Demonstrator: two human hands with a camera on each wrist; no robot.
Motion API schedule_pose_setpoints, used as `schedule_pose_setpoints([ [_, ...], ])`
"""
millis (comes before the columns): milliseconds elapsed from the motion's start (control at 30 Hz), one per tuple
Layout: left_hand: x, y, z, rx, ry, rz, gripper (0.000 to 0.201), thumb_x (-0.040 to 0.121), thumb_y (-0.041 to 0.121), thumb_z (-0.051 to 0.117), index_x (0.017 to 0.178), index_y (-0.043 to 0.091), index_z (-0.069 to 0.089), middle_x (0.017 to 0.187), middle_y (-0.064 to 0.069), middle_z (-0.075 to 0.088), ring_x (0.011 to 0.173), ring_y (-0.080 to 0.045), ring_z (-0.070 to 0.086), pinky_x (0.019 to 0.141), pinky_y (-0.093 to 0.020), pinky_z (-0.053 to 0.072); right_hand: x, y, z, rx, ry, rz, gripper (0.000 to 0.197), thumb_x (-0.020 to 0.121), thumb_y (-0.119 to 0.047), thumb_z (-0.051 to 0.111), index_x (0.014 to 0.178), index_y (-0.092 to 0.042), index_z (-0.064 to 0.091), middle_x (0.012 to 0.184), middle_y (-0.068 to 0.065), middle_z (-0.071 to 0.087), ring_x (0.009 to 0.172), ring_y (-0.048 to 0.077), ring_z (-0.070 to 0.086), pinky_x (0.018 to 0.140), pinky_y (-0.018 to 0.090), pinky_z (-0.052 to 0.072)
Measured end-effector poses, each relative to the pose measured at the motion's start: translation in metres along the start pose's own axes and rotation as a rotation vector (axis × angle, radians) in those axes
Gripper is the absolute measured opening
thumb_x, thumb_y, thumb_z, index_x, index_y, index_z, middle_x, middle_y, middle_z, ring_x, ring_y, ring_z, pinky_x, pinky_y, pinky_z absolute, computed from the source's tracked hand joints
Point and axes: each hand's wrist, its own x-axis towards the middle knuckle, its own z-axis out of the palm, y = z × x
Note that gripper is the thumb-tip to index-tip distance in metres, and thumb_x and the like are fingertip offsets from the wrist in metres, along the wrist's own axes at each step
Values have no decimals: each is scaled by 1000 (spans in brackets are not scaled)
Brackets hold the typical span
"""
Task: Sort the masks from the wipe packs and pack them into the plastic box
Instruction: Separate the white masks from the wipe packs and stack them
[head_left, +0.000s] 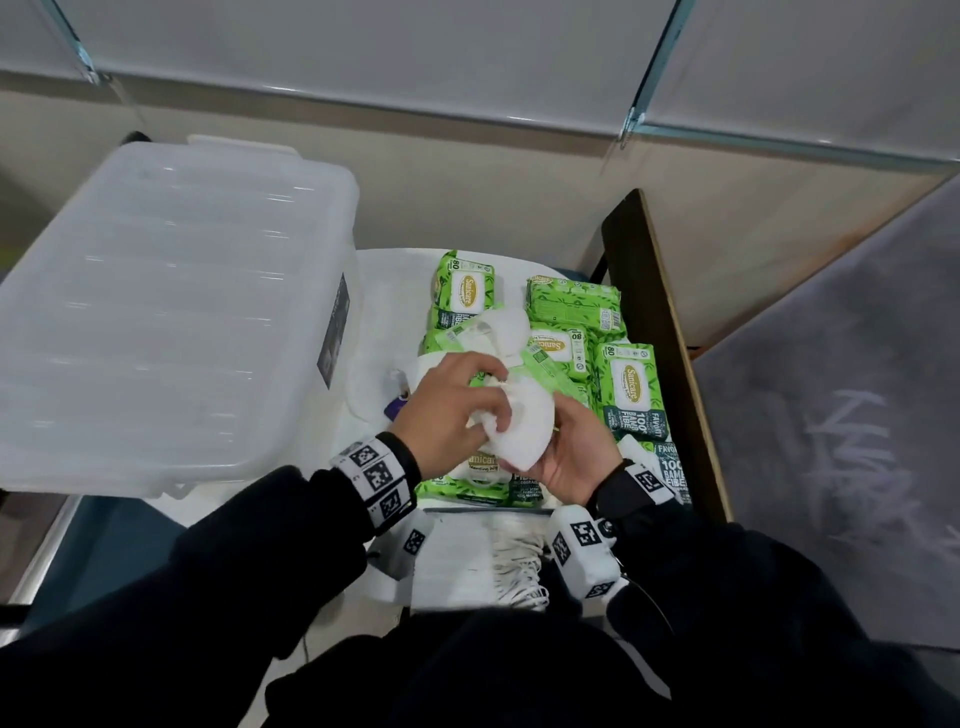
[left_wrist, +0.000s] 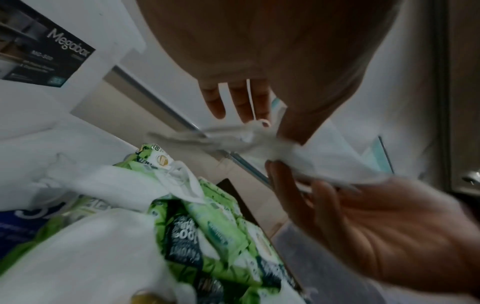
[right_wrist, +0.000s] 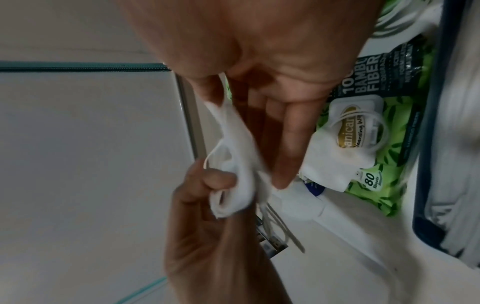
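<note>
Both hands hold one white mask (head_left: 519, 431) over the green wipe packs (head_left: 628, 384). My left hand (head_left: 488, 410) pinches the mask's crumpled left end, thumb against fingers (left_wrist: 233, 98), with the mask (left_wrist: 262, 137) stretched toward the right hand (left_wrist: 363, 226). My right hand (head_left: 558, 434) cups the other end from below, its fingers (right_wrist: 291, 133) lying along the mask (right_wrist: 239, 164). Another white mask (head_left: 498, 332) lies on top of the packs. The translucent plastic box (head_left: 156, 312) stands at the left with its lid on.
A stack of flat masks (head_left: 457, 556) with ear loops (head_left: 519, 571) sits near my body. A loose mask (head_left: 363, 384) and a small blue item (head_left: 397, 402) lie beside the box. A dark wooden board (head_left: 660, 338) borders the packs on the right.
</note>
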Motion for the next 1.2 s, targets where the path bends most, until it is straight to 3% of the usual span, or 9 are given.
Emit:
schedule_pose_setpoints([
  [100,-8,-10,0,32,12,37,24,73,6,73,78,29,70,128,6,55,125,-24,47,101,-47,41,-8,0,1,-91,8,-12,65,97,-61,54,128,-5,64,107,20,74,99,42,71,64,53,63],
  [233,-17,-14,-3,23,35,45,19,73,16,84,79,28,70,124,5,56,118,-24,50,96,-49,46,-14,6,4,-252,72,-159,34,98,-20,66,123,4,61,96,19,71,77,31,71,53,38,60],
  [433,-32,-32,-14,56,-112,-301,44,63,80,75,81,39,72,117,18,50,114,-7,48,101,-39,43,-21,1,2,-446,222,-452,15,93,-13,73,98,2,73,90,16,74,77,29,69,66,39,59],
  [567,-15,-22,-23,-193,149,-321,39,75,63,79,103,38,69,117,15,56,107,-2,57,88,-25,47,-27,-7,-2,-742,186,-643,3,86,-8,80,88,-7,80,88,14,78,79,25,70,76,39,56],
  [667,7,-8,-22,-337,-19,-218,50,80,43,85,125,37,65,130,17,61,119,0,57,97,-19,43,-32,-14,-2,-793,133,-649,7,83,-6,82,86,-12,81,80,13,76,72,22,66,70,35,53],
  [767,24,-2,-5,-605,-79,-298,25,80,23,86,102,17,75,102,6,74,96,-13,68,93,-32,52,-39,-21,-5,-674,122,-632,18,79,4,81,94,-5,77,71,9,70,64,17,66,62,28,53],
  [867,33,1,9,-728,-36,-402,24,79,16,87,85,0,69,76,-9,62,74,-19,56,76,-37,47,-42,-25,-15,-584,184,-624,23,77,4,83,94,-8,71,64,6,67,55,13,64,55,24,52],
  [1033,46,20,25,-690,-53,-463,15,83,18,85,81,8,74,67,6,63,63,-7,55,64,-22,45,-43,-29,-39,-523,235,-643,14,82,-3,82,79,-1,68,67,5,68,56,13,61,54,25,52],
  [1200,65,34,46,-658,1,-477,16,83,22,85,76,9,79,75,0,73,70,-10,62,69,-30,51,-45,-40,-71,-514,250,-604,15,86,-6,78,96,5,75,76,8,70,63,16,62,55,29,52],
])
